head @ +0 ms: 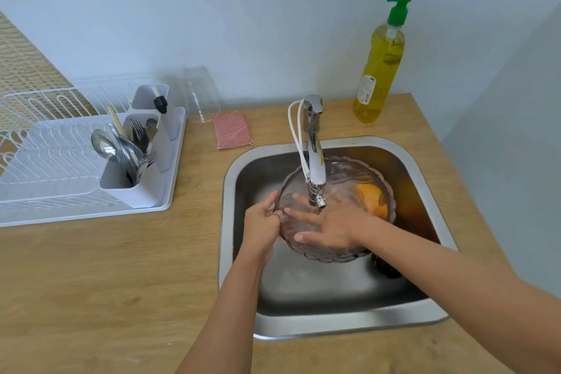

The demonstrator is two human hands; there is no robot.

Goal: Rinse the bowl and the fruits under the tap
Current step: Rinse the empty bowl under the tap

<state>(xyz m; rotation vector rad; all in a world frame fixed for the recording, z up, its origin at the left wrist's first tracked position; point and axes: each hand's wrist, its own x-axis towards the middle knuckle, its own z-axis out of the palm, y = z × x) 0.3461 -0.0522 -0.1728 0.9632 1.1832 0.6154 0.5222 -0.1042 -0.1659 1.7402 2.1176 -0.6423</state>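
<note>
A clear pinkish glass bowl (349,170) with a scalloped rim sits tilted in the steel sink (334,325), under the tap (314,155). My left hand (261,228) grips the bowl's left rim. Inside the bowl, my right hand (328,223) lies flat with spread fingers against the glass, just below the spout. An orange fruit (372,199) shows through the bowl's right side; I cannot tell whether it is in or behind the bowl. Something dark (387,267) lies in the sink below my right forearm.
A green-capped bottle of yellow dish soap (381,67) stands at the back right of the wooden counter (106,282). A pink mesh sponge (232,130) lies left of the tap. A white dish rack (76,161) with cutlery and an upturned clear glass (200,97) occupy the left.
</note>
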